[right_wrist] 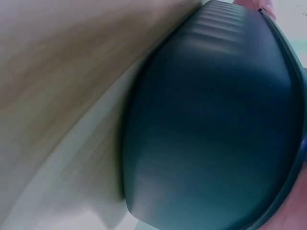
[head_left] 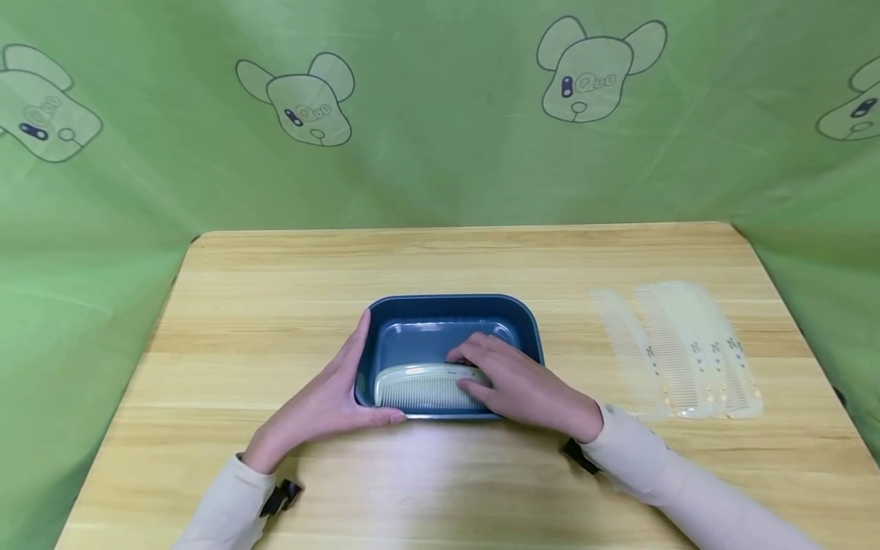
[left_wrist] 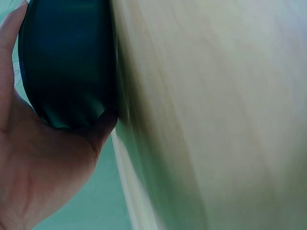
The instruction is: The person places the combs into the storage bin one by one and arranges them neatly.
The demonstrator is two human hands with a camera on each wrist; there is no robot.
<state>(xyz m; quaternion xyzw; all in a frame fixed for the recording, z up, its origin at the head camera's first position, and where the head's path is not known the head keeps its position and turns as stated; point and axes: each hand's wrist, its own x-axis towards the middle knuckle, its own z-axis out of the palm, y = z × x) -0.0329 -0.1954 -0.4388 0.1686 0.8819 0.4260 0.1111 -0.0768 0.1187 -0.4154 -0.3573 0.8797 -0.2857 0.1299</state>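
A dark blue rectangular tub (head_left: pixel 431 304) sits on the table. A pale, translucent comb (head_left: pixel 412 389) stands in it along the near wall, teeth facing down. My right hand (head_left: pixel 519 378) reaches over the tub's right side and pinches the comb's right end between thumb and fingers. My left hand (head_left: pixel 330 397) grips the tub's near left corner, fingers along the left side and thumb along the front. The left wrist view shows that hand (left_wrist: pixel 43 163) around the tub's outer wall (left_wrist: pixel 69 62). In the right wrist view the tub's wall (right_wrist: pixel 211 115) hides the comb.
Several similar pale combs (head_left: pixel 681 351) lie overlapping on the right part of the wooden table (head_left: pixel 275 305). Behind the table hangs a green cloth (head_left: pixel 440 153) with cartoon animal heads.
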